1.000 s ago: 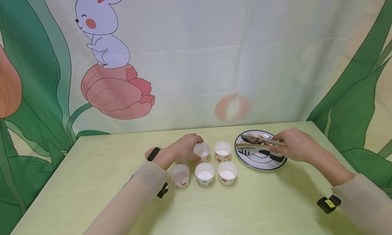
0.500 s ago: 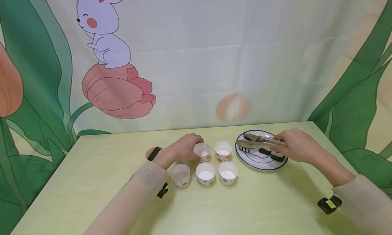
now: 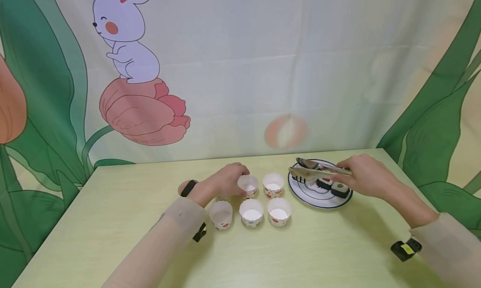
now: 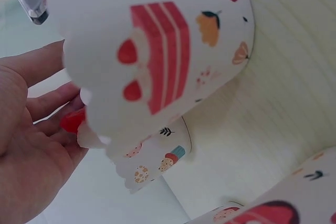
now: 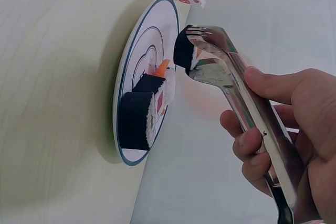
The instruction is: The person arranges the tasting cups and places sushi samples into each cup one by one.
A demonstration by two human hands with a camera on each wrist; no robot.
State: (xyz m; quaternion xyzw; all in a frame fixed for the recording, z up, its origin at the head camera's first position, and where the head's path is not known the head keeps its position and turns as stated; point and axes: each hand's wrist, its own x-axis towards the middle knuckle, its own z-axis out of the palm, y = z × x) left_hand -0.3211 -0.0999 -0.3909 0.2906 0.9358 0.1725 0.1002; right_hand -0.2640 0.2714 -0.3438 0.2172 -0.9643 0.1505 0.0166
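Observation:
My right hand [image 3: 367,176] grips metal tongs [image 3: 330,168] over the blue-rimmed plate [image 3: 315,202]. Between the tong ends in the right wrist view is a sushi roll [image 5: 182,51], dark outside with white rice, raised clear of the plate. More sushi rolls [image 5: 135,121] lie on the plate, one with an orange piece. At the cups, my left hand [image 3: 225,180] holds a scalloped paper cup [image 3: 249,188] in the back row, fingers behind and thumb in front. In the left wrist view, a red and white piece [image 4: 73,120] shows beside those fingers, partly hidden by a nearer cup [image 4: 157,61].
Several paper cups stand in two rows, including a front left cup [image 3: 221,216], a front middle cup [image 3: 251,213], a front right cup [image 3: 279,213] and a back right cup [image 3: 273,186]. A printed curtain [image 3: 233,71] hangs behind the pale table [image 3: 263,258].
The tongs have closed together and risen slightly from the plate with a sushi roll between their ends. My left hand has stayed at the cup.

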